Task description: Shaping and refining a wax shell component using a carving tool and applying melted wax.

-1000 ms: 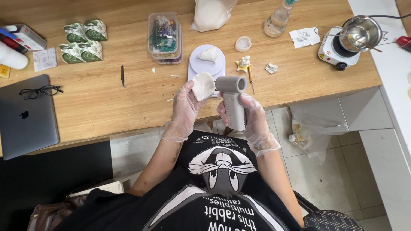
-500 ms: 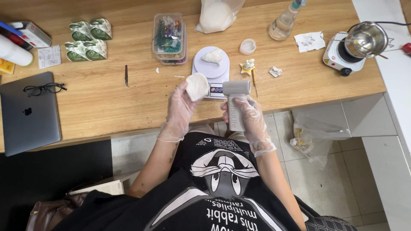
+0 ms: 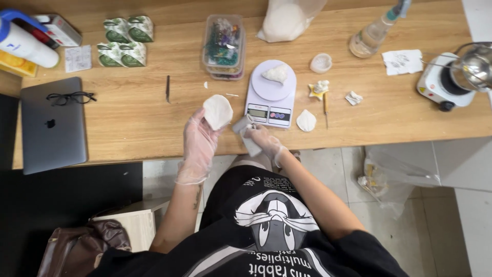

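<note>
Both of my hands wear clear thin gloves. My left hand (image 3: 199, 141) holds up a flat white oval piece (image 3: 217, 111) of soft material by its lower edge, above the front of the wooden table (image 3: 133, 123). My right hand (image 3: 264, 139) grips a grey hand-held blower (image 3: 246, 134) by its handle, nozzle pointing left toward the white piece. Just behind my right hand stands a white kitchen scale (image 3: 270, 95) with a white lump (image 3: 277, 73) on its pan. A second flat white oval (image 3: 306, 121) lies on the table right of the scale.
A closed grey laptop (image 3: 52, 125) with black glasses (image 3: 70, 97) lies at the left. Green packets (image 3: 125, 38), a clear box of small items (image 3: 223, 46), a bag of white powder (image 3: 287, 20), a bottle (image 3: 370, 36), a small jar (image 3: 321, 62) and a hot plate with pot (image 3: 451, 77) line the back.
My right hand has lowered and tilted the blower, bringing it down toward the table edge in front of the scale. My left hand still holds the white piece, now slightly further left.
</note>
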